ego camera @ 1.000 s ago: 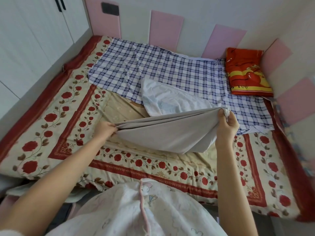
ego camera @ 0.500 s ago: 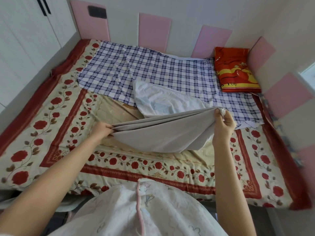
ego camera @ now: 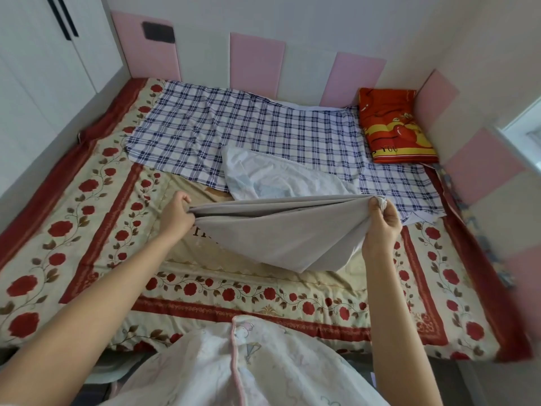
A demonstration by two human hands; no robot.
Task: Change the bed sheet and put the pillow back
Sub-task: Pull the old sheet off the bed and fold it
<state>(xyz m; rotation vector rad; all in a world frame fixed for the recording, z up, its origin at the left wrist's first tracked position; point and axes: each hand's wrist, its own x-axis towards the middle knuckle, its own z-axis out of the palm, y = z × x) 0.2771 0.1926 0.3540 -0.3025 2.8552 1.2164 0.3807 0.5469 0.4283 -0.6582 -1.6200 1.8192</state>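
Note:
A folded grey sheet hangs stretched between my hands just above the middle of the bed. My left hand grips its left edge and my right hand pinches its right corner, held a little higher. Beyond it a crumpled white cloth lies partly on a blue plaid sheet spread over the far half of the bed. A rose-patterned quilt covers the mattress. A red and yellow pillow lies in the far right corner.
Pink and white padded panels line the back and right walls. White wardrobe doors stand along the left side. My light patterned garment fills the bottom of the view at the bed's near edge.
Both hands keep the same hold on the grey sheet. The left hand has come slightly higher and printed lettering now shows beneath the sheet's left edge. The view shifted a little.

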